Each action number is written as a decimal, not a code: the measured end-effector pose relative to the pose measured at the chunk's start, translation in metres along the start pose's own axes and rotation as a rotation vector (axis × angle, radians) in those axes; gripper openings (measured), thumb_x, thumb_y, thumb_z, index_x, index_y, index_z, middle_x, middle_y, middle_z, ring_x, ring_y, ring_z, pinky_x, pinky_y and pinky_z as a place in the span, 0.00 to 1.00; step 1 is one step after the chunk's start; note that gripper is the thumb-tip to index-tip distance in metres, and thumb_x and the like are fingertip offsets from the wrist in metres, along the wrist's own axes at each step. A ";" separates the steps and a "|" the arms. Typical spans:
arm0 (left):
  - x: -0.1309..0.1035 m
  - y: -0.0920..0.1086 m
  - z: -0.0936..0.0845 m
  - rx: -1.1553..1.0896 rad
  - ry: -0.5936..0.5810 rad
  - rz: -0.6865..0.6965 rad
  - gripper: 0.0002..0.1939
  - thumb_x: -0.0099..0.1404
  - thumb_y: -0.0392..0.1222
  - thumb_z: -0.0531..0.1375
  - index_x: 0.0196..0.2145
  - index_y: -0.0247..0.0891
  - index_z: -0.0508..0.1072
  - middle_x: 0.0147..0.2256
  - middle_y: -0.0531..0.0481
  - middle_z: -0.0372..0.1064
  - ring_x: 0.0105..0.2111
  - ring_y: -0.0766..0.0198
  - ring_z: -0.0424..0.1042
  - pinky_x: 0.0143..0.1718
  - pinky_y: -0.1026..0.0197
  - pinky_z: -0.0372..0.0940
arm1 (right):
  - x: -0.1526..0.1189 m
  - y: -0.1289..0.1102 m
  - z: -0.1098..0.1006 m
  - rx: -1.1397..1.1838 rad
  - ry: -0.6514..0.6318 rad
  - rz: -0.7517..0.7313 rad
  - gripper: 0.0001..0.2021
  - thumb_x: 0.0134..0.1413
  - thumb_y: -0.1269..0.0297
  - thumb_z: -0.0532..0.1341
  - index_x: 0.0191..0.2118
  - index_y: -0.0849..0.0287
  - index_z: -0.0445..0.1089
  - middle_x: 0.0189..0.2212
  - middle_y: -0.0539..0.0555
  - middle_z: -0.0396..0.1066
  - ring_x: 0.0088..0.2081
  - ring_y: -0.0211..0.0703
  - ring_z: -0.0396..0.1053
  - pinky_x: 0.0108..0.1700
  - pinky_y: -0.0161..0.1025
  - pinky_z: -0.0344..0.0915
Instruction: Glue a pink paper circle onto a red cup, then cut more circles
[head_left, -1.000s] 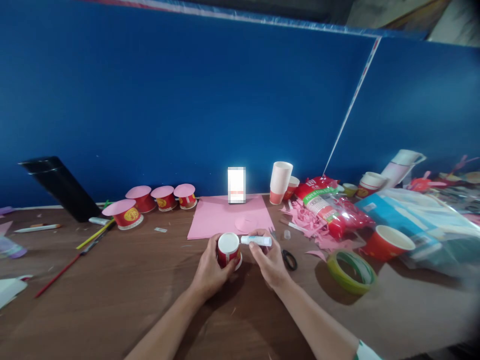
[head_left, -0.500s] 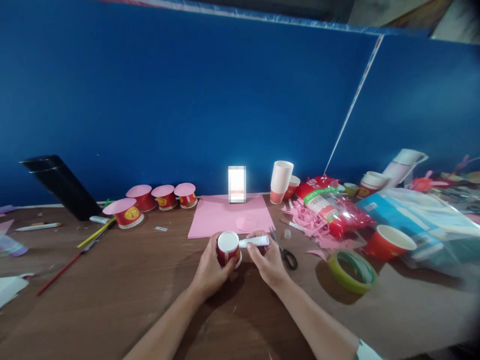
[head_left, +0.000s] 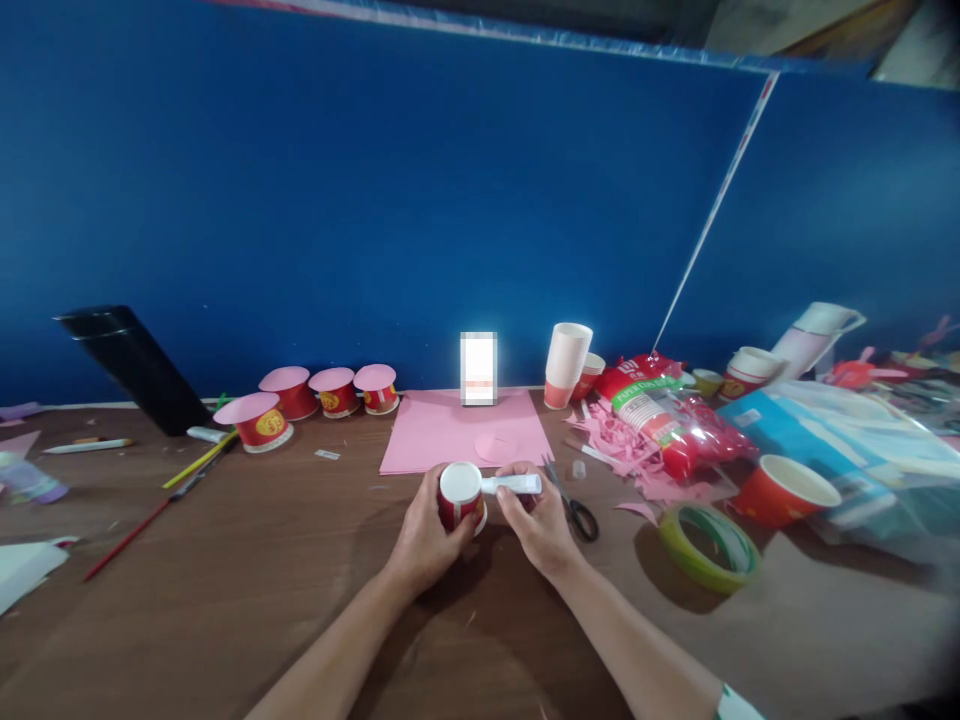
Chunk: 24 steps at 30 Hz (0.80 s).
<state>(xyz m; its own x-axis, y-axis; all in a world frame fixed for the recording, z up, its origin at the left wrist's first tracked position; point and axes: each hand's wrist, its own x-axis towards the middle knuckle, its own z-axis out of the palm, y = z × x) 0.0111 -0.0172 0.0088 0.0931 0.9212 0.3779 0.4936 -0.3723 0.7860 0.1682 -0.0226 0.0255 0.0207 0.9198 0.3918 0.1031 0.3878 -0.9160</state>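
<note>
My left hand (head_left: 424,528) is wrapped round a short red paper cup (head_left: 456,508), its white base facing up and its rim low on the right. Between the fingers of my right hand (head_left: 541,520) is a white glue stick (head_left: 517,484), lying nearly level. Its narrow tip points left and meets the upper edge of the cup, or comes very near it. Just beyond the hands, a pink paper disc (head_left: 496,446) rests on a stack of pink paper (head_left: 427,432). Scissors (head_left: 582,518) with black handles lie beside my right hand.
Several red cups topped with pink discs (head_left: 283,379) stand back left, near a black bottle (head_left: 139,365). A lit phone (head_left: 478,370) leans at the wall. Rightward are stacked cups (head_left: 568,365), pink scraps (head_left: 615,430), a red cup packet (head_left: 652,410), yellow tape (head_left: 675,550) and an orange cup (head_left: 772,500).
The whole view has shifted slightly, so everything sits a little further right. Both hands keep their holds on the cup and the glue stick, with hardly any movement.
</note>
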 end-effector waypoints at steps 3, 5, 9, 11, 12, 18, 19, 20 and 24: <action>0.000 0.000 0.000 -0.001 0.002 0.004 0.26 0.50 0.37 0.59 0.47 0.39 0.58 0.42 0.47 0.64 0.42 0.59 0.65 0.44 0.56 0.60 | 0.000 0.001 0.000 -0.010 -0.001 -0.015 0.04 0.50 0.68 0.57 0.33 0.60 0.65 0.24 0.48 0.63 0.24 0.34 0.58 0.26 0.30 0.58; 0.000 0.000 0.000 -0.001 -0.001 0.005 0.26 0.50 0.37 0.58 0.48 0.39 0.58 0.43 0.47 0.64 0.42 0.59 0.65 0.44 0.56 0.60 | 0.000 0.002 0.001 -0.005 -0.002 -0.016 0.03 0.50 0.68 0.57 0.33 0.60 0.65 0.24 0.48 0.63 0.24 0.34 0.58 0.26 0.30 0.58; -0.001 0.000 0.000 -0.012 -0.013 0.011 0.26 0.51 0.37 0.58 0.49 0.38 0.57 0.44 0.45 0.63 0.44 0.57 0.64 0.45 0.55 0.59 | -0.001 0.002 0.001 0.005 -0.015 -0.028 0.03 0.50 0.69 0.56 0.33 0.60 0.65 0.24 0.48 0.62 0.24 0.34 0.58 0.26 0.29 0.57; -0.001 0.000 0.000 -0.021 -0.019 0.020 0.27 0.52 0.37 0.58 0.50 0.37 0.56 0.45 0.44 0.62 0.45 0.57 0.63 0.46 0.54 0.58 | -0.002 0.002 0.002 -0.001 -0.026 -0.037 0.03 0.49 0.70 0.56 0.33 0.60 0.65 0.24 0.48 0.62 0.24 0.34 0.58 0.26 0.29 0.57; -0.001 0.000 -0.001 -0.027 -0.022 0.024 0.27 0.52 0.37 0.58 0.50 0.37 0.55 0.46 0.44 0.62 0.46 0.57 0.63 0.47 0.54 0.58 | -0.003 0.002 0.002 -0.005 -0.034 -0.043 0.04 0.49 0.70 0.57 0.33 0.60 0.65 0.24 0.48 0.62 0.24 0.34 0.58 0.26 0.29 0.57; -0.002 -0.001 -0.002 -0.059 -0.039 0.029 0.29 0.52 0.37 0.58 0.51 0.37 0.55 0.47 0.43 0.61 0.47 0.56 0.62 0.48 0.52 0.57 | -0.005 0.002 0.002 -0.022 -0.065 -0.058 0.04 0.49 0.71 0.56 0.34 0.59 0.64 0.25 0.48 0.63 0.25 0.34 0.59 0.27 0.30 0.58; -0.002 -0.001 -0.002 -0.072 -0.038 0.032 0.29 0.52 0.37 0.58 0.51 0.37 0.55 0.47 0.42 0.61 0.47 0.55 0.62 0.49 0.52 0.56 | -0.005 0.002 0.002 -0.023 -0.066 -0.059 0.04 0.49 0.71 0.56 0.34 0.59 0.64 0.25 0.48 0.63 0.25 0.34 0.59 0.27 0.30 0.58; -0.002 -0.001 -0.003 -0.088 -0.037 0.036 0.29 0.52 0.37 0.58 0.51 0.37 0.55 0.47 0.42 0.61 0.47 0.55 0.62 0.49 0.51 0.56 | -0.005 0.002 0.002 -0.023 -0.067 -0.059 0.04 0.49 0.71 0.56 0.34 0.59 0.64 0.25 0.48 0.63 0.25 0.34 0.58 0.27 0.30 0.58; -0.002 0.000 -0.005 -0.105 -0.050 0.044 0.27 0.53 0.39 0.58 0.51 0.36 0.55 0.46 0.42 0.62 0.46 0.54 0.62 0.48 0.51 0.57 | -0.005 0.002 0.001 -0.027 -0.077 -0.053 0.04 0.49 0.71 0.56 0.34 0.59 0.64 0.25 0.48 0.63 0.24 0.34 0.59 0.27 0.30 0.58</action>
<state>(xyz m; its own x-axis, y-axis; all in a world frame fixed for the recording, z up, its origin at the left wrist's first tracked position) 0.0071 -0.0195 0.0104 0.1569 0.9072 0.3903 0.3952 -0.4198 0.8170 0.1667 -0.0263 0.0220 -0.0621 0.9003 0.4309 0.1284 0.4353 -0.8911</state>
